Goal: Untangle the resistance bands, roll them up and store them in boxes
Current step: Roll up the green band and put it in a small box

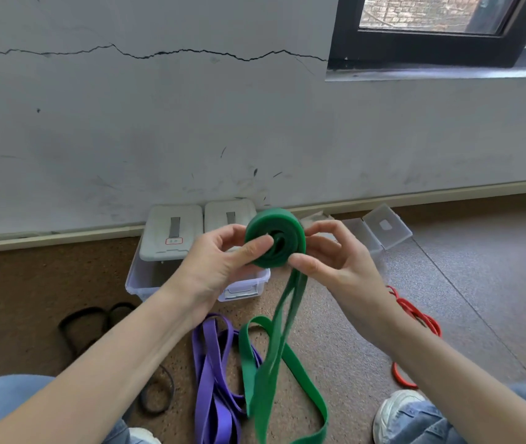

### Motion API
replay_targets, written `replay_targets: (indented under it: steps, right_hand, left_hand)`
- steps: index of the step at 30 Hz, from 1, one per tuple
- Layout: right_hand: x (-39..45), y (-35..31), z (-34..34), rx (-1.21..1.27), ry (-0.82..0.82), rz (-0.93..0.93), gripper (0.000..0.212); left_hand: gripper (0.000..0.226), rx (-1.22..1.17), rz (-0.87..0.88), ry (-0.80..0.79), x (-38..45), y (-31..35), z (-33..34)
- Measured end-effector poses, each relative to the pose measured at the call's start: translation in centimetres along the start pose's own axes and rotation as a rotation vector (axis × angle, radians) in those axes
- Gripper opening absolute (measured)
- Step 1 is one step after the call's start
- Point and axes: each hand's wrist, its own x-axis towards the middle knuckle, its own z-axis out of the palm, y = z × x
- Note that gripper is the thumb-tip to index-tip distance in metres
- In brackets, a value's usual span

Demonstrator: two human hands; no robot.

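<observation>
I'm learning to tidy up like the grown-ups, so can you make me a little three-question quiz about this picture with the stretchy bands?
1. True or false: the wide green rubber resistance band is rolled up all the way.
2. Which band lies on the floor under the green band's loose tail? A) the flat purple rubber band B) the thin red rubber band C) the thin black rubber band
3. Fill in: the clear plastic storage box behind the hands has a ____ lid leaning up behind it.

Key
1. False. The left hand and right hand hold a partial roll; a long tail hangs to the floor.
2. A
3. white
</observation>
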Motion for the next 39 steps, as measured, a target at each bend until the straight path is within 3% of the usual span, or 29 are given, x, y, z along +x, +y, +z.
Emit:
replay_targets:
  steps: [5, 9, 12, 14, 17, 20, 22, 27, 29, 31, 34, 36, 39]
  right_hand:
    - [0.0, 0.1, -0.6, -0.068, -0.013, 0.006, 0.036]
    - [0.5, -0.8, -1.5, -0.538, -0.143, -0.123, 0.031]
    - [0.4, -0.7, -1.4, -0.722, -0.222, -0.168, 0.033]
    - [0.2, -0.8, -1.2, -0.572, -0.194, -0.140, 0.033]
    - [0.2, -1.0, -0.8, -0.175, -0.006, -0.040, 0.041]
    - [0.3, -0.5, -0.3, -0.172, 0.023, -0.045, 0.036]
    - [0.5, -0.3, -0.3, -0.235, 0.011, -0.036, 0.031]
    - [0.5, -0.1, -1.3, -0.747, -0.196, -0.115, 0.032]
    - [0.4, 0.0, -1.2, -0.729, -0.220, -0.138, 0.033]
    - [0.5, -0.2, -1.3, -0.505, -0.172, -0.103, 0.038]
    - [0.9, -0.6, -1.7, -0.187, -0.055, -0.027, 0.041]
    - [0.8, -0.6, -1.6, -0.106, -0.018, -0.018, 0.044]
    - [0.6, -0.4, -0.9, -0.136, 0.017, -0.067, 0.043]
  left_hand:
    - [0.057, -0.041, -0.080, -0.077, -0.2, -0.7, -0.1]
    - [0.052, 0.491, -0.028, -0.183, 0.0, -0.1, -0.8]
    - [0.038, 0.677, 0.069, -0.201, 0.0, -0.5, -0.4]
    - [0.036, 0.592, 0.089, -0.165, 0.0, -0.5, -0.3]
    - [0.043, 0.254, 0.073, -0.147, 0.0, 0.1, -0.3]
    - [0.050, 0.020, 0.034, -0.089, 0.1, 0.2, -0.2]
    - [0.048, 0.009, -0.010, -0.073, 0.1, 0.1, -0.3]
    - [0.039, 0.558, -0.027, -0.204, -0.1, -0.2, -0.8]
    - [0.030, 0.608, 0.009, -0.235, -0.2, -0.5, -0.6]
    - [0.030, 0.500, 0.020, -0.192, -0.2, -0.2, -0.4]
    - [0.035, 0.091, -0.015, -0.118, 0.0, 0.5, -0.6]
    - [0.036, -0.106, -0.022, -0.087, 0.2, 0.8, -0.5]
    - [0.044, -0.217, -0.046, -0.082, 0.2, 0.5, -0.2]
